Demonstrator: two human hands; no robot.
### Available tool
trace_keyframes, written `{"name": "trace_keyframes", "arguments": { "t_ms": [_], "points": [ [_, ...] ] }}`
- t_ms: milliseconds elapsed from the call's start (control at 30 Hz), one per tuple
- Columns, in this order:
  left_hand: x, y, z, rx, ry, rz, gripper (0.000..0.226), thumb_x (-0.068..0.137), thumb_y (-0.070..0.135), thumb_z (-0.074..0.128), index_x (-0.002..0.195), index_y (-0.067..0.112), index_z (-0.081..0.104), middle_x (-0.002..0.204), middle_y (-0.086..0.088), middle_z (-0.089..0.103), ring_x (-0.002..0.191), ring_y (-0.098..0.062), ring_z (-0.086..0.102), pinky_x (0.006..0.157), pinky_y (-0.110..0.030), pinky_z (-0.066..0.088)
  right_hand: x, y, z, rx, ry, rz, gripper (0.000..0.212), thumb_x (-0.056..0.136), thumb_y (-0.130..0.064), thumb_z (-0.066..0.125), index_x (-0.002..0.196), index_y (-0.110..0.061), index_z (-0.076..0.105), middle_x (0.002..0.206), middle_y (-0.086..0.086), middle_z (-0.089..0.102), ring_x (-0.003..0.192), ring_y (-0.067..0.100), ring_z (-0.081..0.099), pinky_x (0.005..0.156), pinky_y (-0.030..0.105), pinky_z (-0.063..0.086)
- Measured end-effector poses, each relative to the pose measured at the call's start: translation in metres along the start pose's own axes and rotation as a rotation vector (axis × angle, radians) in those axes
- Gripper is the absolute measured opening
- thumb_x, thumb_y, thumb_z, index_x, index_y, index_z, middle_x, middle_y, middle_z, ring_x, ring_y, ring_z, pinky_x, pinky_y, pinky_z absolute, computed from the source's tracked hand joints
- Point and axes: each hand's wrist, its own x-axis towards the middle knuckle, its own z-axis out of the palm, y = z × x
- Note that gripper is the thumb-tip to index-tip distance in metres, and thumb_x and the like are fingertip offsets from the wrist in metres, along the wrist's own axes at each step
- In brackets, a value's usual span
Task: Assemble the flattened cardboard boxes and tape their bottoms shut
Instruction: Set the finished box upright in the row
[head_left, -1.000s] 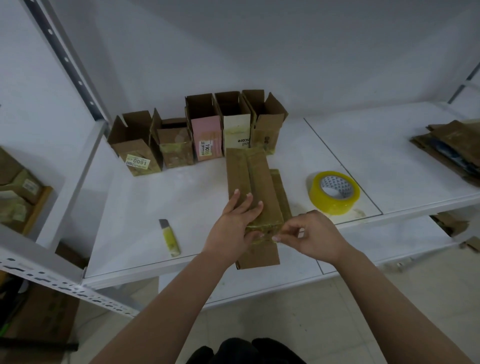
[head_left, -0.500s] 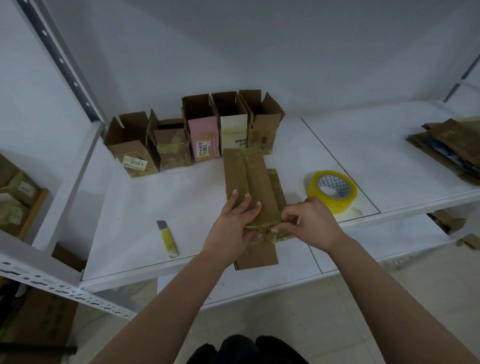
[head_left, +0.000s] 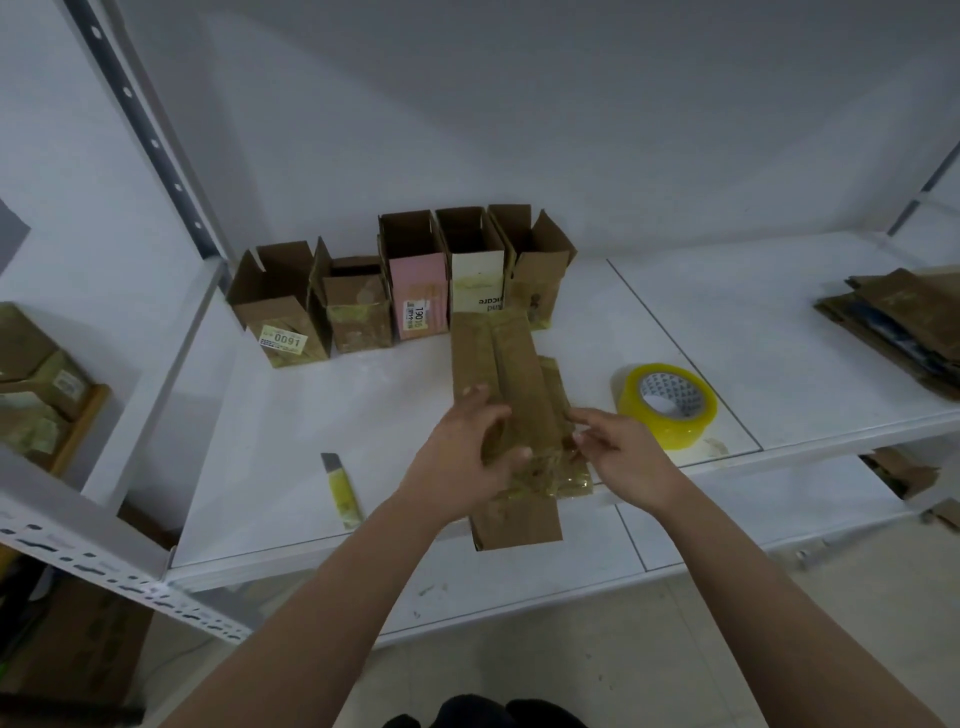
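Observation:
A flattened brown cardboard box (head_left: 519, 364) lies lengthwise on the white shelf (head_left: 291, 415), its near end hanging over the front edge, with a crinkled yellowish tape band across it. My left hand (head_left: 462, 452) arches over the box's middle, fingers curled at its left side and thumb on top, gripping it. With relaxed fingers, my right hand (head_left: 623, 452) touches the box's right edge at the tape band. A roll of yellow tape (head_left: 667, 405) lies just right of that hand.
Several assembled open boxes (head_left: 415, 280) stand in a row at the back of the shelf. A yellow utility knife (head_left: 340, 486) lies left of my hands. A stack of flat cardboard (head_left: 898, 322) sits far right. More boxes (head_left: 36, 384) fill the left shelf.
My left hand has gone from pressing flat on the box to arching with curled fingers. My right hand has let go of its pinch at the tape and opened by the box's right edge.

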Motion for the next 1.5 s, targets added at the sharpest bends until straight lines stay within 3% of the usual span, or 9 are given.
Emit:
{"name": "trace_keyframes", "arguments": {
  "t_ms": [67,267,433,567,667,900,1133,1233,1500],
  "points": [
    [0.007,0.004,-0.008,-0.041,0.096,-0.096,0.068,0.09,0.049,0.059,0.145,0.015,0.037,0.157,-0.006,0.024,0.146,-0.025,0.02,0.118,-0.04,0.026,-0.004,-0.008,0.003,0.098,-0.014,0.012,0.03,0.097,0.0,0.05,0.115,-0.018,0.065,0.091,0.001,0.07,0.081,0.014,0.068,0.079,0.022,0.053],
    [0.034,0.021,-0.014,0.06,-0.013,-0.516,0.122,0.072,0.083,0.049,0.153,0.007,-0.002,0.16,-0.022,-0.006,0.147,-0.039,0.008,0.114,-0.054,0.025,-0.003,-0.026,0.02,0.169,-0.069,-0.055,0.021,0.094,-0.004,0.058,0.103,-0.017,0.073,0.088,-0.003,0.072,0.083,0.016,0.071,0.083,0.037,0.057],
    [0.034,0.024,-0.008,0.184,-0.003,-0.564,0.108,0.076,0.071,0.058,0.148,0.003,0.015,0.15,-0.021,0.028,0.136,-0.039,0.029,0.106,-0.051,0.032,-0.001,-0.023,0.018,0.022,-0.057,-0.092,0.02,0.093,-0.006,0.059,0.102,-0.015,0.074,0.087,-0.007,0.07,0.081,0.013,0.067,0.084,0.04,0.055],
    [0.032,0.032,-0.031,0.252,-0.006,-0.422,0.103,0.073,0.063,0.065,0.147,0.007,0.017,0.145,-0.015,0.035,0.132,-0.037,0.034,0.105,-0.049,0.031,0.009,-0.022,-0.006,0.068,0.198,-0.115,0.026,0.087,-0.009,0.07,0.113,-0.013,0.071,0.1,0.003,0.074,0.093,0.018,0.07,0.087,0.043,0.055],
    [0.03,0.037,-0.054,0.357,-0.013,-0.211,0.113,0.069,0.056,0.07,0.15,0.011,0.005,0.149,-0.013,0.029,0.137,-0.036,0.028,0.112,-0.051,0.024,0.014,-0.038,-0.029,-0.133,0.254,-0.221,0.064,0.082,-0.022,0.076,0.14,-0.022,0.048,0.124,0.001,0.063,0.113,0.02,0.054,0.092,0.037,0.047],
    [0.019,0.02,-0.082,0.468,-0.086,0.276,0.102,0.064,0.043,0.078,0.143,0.016,0.018,0.142,-0.003,0.03,0.133,-0.02,0.018,0.119,-0.04,0.01,0.017,-0.077,-0.056,-0.798,-0.158,-0.277,0.13,0.069,-0.058,0.077,0.151,-0.031,-0.019,0.164,0.003,-0.009,0.149,0.02,-0.013,0.119,0.046,-0.005],
    [0.016,0.006,-0.078,0.344,0.252,0.302,0.079,0.07,0.024,0.064,0.143,0.012,0.034,0.145,-0.012,0.037,0.141,-0.033,0.025,0.116,-0.055,0.021,0.013,-0.09,-0.041,-0.664,0.01,-0.192,0.115,0.063,-0.073,0.069,0.148,-0.031,0.004,0.13,0.009,0.042,0.119,0.027,0.04,0.098,0.038,0.037],
    [0.009,0.01,-0.066,0.09,0.395,0.093,0.061,0.082,0.009,0.06,0.14,0.011,0.041,0.138,-0.014,0.041,0.122,-0.031,0.045,0.096,-0.039,0.044,0.011,-0.088,-0.03,-0.541,0.044,0.001,0.106,0.065,-0.076,0.066,0.144,-0.029,0.015,0.129,0.013,0.043,0.119,0.031,0.041,0.091,0.041,0.043],
    [-0.001,0.012,-0.03,-0.322,0.261,-0.012,0.025,0.1,0.02,0.049,0.12,0.015,0.062,0.108,0.001,0.065,0.091,-0.01,0.061,0.074,-0.009,0.046,0.006,-0.082,-0.004,-0.419,0.021,0.168,0.081,0.079,-0.08,0.043,0.144,-0.033,0.032,0.129,0.014,0.042,0.124,0.036,0.044,0.1,0.042,0.042]
  ]
}}
